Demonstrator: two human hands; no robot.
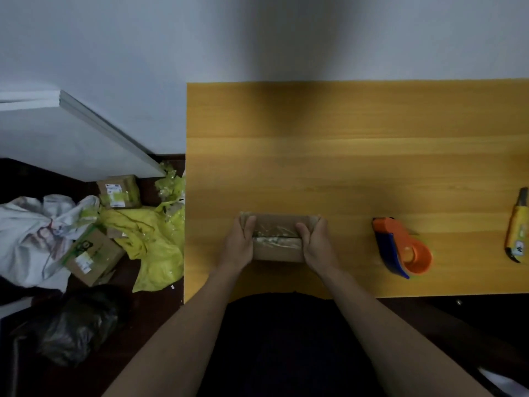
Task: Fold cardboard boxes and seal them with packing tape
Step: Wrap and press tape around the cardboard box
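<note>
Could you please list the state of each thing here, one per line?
Box: closed, taped along the top seam, on the table.
Left hand: grips the box's left end.
Right hand: grips its right end.
Tape dispenser: lying on the table, untouched.
Knife: lying untouched; blade unclear.

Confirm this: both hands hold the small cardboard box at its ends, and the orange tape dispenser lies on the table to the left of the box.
One thing is off: in the head view the orange tape dispenser lies to the right of the small cardboard box, not the left. Both hands, left and right, do hold its ends, on the table.
</note>
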